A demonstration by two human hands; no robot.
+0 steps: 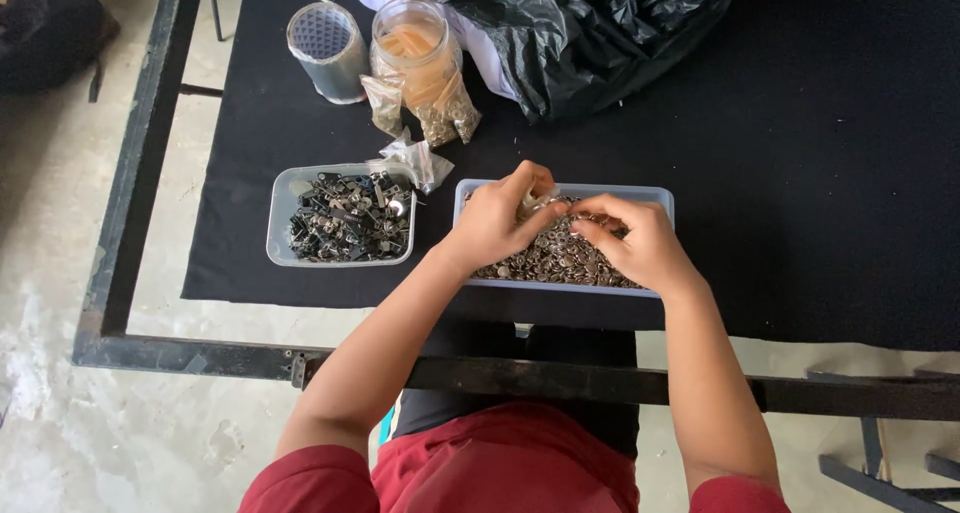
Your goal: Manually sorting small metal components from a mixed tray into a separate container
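Metal fasteners point(545, 258) filled the right tray point(660, 198); both hands point(490, 223) point(640, 243) pinched pieces above it, left tray point(280, 213) half full.

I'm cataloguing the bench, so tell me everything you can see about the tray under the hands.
The tray is a shallow, pale blue-grey rectangular plastic container, lying flat near the black-covered table's front edge. It is heaped with small silvery metal parts. The left hand and right hand rest in the pile, pinching pieces.

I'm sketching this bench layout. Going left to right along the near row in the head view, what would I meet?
Tray of dark metal parts → left hand → right hand, both hands over the blue tray of small silvery parts.
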